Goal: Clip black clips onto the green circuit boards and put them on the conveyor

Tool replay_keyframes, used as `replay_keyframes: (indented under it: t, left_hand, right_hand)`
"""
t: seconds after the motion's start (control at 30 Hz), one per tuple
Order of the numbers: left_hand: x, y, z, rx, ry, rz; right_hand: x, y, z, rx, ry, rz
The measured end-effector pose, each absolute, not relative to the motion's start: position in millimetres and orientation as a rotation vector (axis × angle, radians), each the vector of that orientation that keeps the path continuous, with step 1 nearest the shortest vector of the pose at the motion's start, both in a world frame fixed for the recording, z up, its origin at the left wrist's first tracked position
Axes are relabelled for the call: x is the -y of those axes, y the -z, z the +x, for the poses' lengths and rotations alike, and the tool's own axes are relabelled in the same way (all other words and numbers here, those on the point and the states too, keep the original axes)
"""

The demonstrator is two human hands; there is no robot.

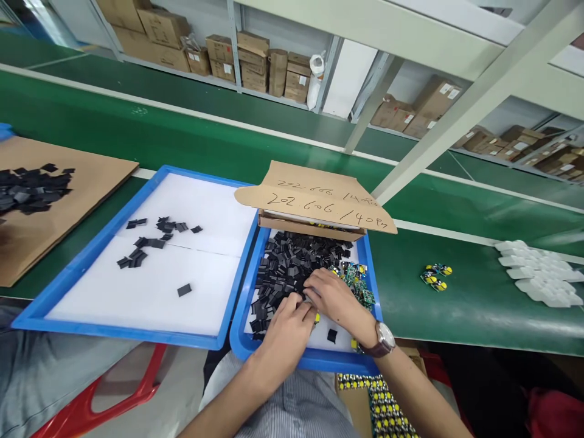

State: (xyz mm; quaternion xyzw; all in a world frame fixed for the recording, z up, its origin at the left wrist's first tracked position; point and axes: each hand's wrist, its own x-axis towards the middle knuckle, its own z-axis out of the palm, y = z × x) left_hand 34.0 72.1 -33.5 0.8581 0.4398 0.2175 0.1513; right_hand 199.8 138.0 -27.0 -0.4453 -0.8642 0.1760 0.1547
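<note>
Over the right-hand blue tray (pixel 240 337), both my hands are close together with bent fingers. My left hand (pixel 287 325) is closed, its fingertips pointing down; a small yellow part (pixel 317 317) shows right beside them, and I cannot tell if it is held. My right hand (pixel 335 298) is also closed, its fingertips at the edge of the pile of black rectangular pieces (pixel 292 258); whatever they pinch is hidden. Small green circuit boards (pixel 358 281) with yellow parts lie along the tray's right side. A single black piece (pixel 332 335) rests on the white tray lining.
Left is another blue tray (pixel 159 340) with scattered black pieces (pixel 152 242). A cardboard box (pixel 314 225) with a handwritten flap sits across my tray's far end. Several boards (pixel 437 277) and white plastic trays (pixel 538 274) lie right. Cardboard (pixel 91 176) bears more black pieces. A post (pixel 438 128) rises behind.
</note>
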Motion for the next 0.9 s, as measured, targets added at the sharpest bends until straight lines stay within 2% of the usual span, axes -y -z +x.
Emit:
replay_keyframes:
  t: [0.17,0.47,0.67,0.77,0.9]
  left_hand:
    - [-63.5,21.5,16.7,-1.166,-0.841,2.228]
    - [-69.5,19.0,-12.4,-1.198,-1.172,1.236]
    - [-84.1,11.5,-11.6,-1.458,-1.128,1.643]
    - [-86.0,6.2,-6.3,-1.410,-1.102,1.814]
    - [-87.9,5.4,-8.1,-1.366,-1.096,1.839]
  right_hand:
    - [-139.0,19.1,206.9,2.334,-0.670,-1.273]
    - [-138.5,15.8,203.1,2.168,-0.811,-1.246]
    - [-125.8,0.0,186.4,2.286,-0.733,-1.132]
    - [-119.8,-3.0,181.8,2.286,-0.685,-1.065]
    - [-114.6,-2.1,183.1,2.106,-0.810,-1.105]
